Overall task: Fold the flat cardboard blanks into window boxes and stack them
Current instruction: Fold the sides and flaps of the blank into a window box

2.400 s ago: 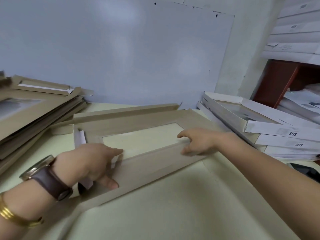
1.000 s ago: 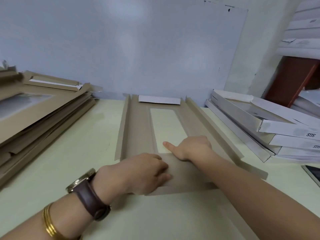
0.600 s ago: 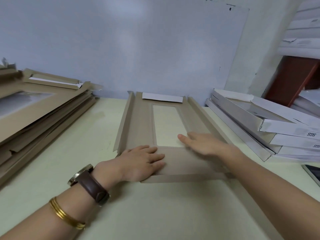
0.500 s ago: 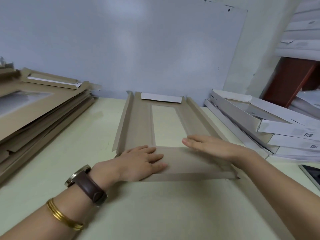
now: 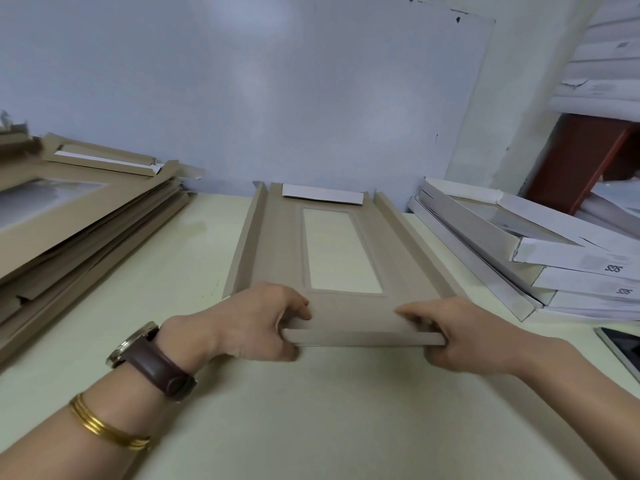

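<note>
The cardboard blank [image 5: 277,258] lies lengthwise on the desk [image 5: 311,410], with its long side flaps raised. The left hand [image 5: 252,323] and right hand [image 5: 478,337] each pinch one end of its near flap, fingers [image 5: 412,311] curled on top and thumbs seemingly underneath.

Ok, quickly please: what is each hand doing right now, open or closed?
Left hand: closed, pinching the near flap of the cardboard blank at its left end.
Right hand: closed, pinching the same flap at its right end.
</note>
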`<state>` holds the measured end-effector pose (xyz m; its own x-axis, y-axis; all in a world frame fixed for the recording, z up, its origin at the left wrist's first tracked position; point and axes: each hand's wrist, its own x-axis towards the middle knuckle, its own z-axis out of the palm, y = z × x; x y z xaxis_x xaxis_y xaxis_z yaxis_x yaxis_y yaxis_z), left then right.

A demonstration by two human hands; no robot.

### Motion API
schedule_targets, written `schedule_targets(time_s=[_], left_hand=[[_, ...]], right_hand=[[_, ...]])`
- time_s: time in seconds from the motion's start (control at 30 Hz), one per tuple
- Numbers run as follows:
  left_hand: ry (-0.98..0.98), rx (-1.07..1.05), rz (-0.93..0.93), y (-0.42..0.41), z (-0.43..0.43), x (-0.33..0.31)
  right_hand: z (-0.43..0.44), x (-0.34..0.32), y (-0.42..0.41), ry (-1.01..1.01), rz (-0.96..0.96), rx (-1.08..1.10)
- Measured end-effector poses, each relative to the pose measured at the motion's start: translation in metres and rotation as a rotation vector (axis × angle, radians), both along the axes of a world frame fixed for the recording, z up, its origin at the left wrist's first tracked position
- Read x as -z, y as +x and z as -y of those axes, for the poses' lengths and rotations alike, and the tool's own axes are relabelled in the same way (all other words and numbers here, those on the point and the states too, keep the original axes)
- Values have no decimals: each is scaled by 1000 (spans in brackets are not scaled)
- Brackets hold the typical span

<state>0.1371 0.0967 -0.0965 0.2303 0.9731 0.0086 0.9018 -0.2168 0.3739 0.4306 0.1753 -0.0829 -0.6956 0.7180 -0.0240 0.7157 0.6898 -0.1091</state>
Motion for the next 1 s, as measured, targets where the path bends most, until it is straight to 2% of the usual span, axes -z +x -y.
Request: schedule_targets(time_s=[0.13, 0.33, 0.43, 0.57, 0.67, 0.8, 0.9, 1.0], left_hand=[[17, -38, 65, -5, -2, -1], [153, -114, 106, -10, -7, 1], [192, -157, 167, -12, -12, 4], [225, -245, 242, -10, -17, 9], [245, -299, 242, -6, -19, 11], [356, -292, 33, -1, -15, 12], [451, -225, -271, 6, -16, 10], [434, -145, -548, 20, -16, 9]], right_hand=[[-6, -4, 2, -44, -101, 51], [-26, -11, 7, -371, -362, 154], [-34, -6, 6, -349, -405, 211], [-44, 2, 2, -122, -331, 301], [-44, 9, -2, -59, -325, 300], [-41, 19, -4, 19, -272, 275], [-29, 25, -11, 178, -237, 194], [-12, 31, -32, 252, -194, 44]])
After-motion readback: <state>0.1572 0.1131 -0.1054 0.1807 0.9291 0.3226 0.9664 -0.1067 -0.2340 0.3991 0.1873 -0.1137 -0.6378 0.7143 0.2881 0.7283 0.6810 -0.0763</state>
